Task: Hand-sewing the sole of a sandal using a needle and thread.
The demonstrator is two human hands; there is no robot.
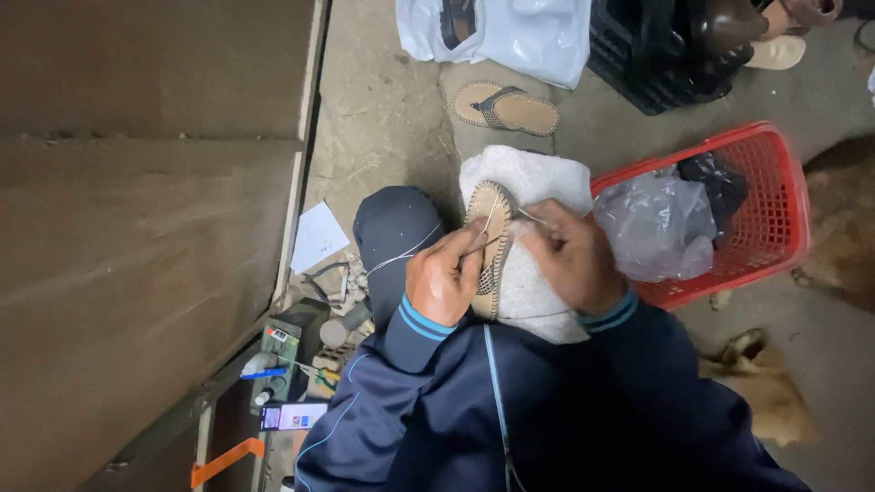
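A tan sandal sole (493, 239) with dark stitching along its edge rests upright on a white towel (529, 182) laid over my lap. My left hand (444, 278) grips the sole's side, with a white thread (407, 252) running out from under its fingers to the left. My right hand (571, 255) is closed beside the sole's upper part, pinching a thin needle or thread end (531, 217) near the toe end. Both sleeves are dark blue with light blue cuffs.
A finished sandal (506, 107) lies on the concrete floor ahead. A red plastic basket (775, 191) with plastic bags stands at right. A white bag (510, 32) and black crate (656, 55) sit at the top. Tools, bottles and a phone (292, 416) lie at lower left beside a wooden board (146, 228).
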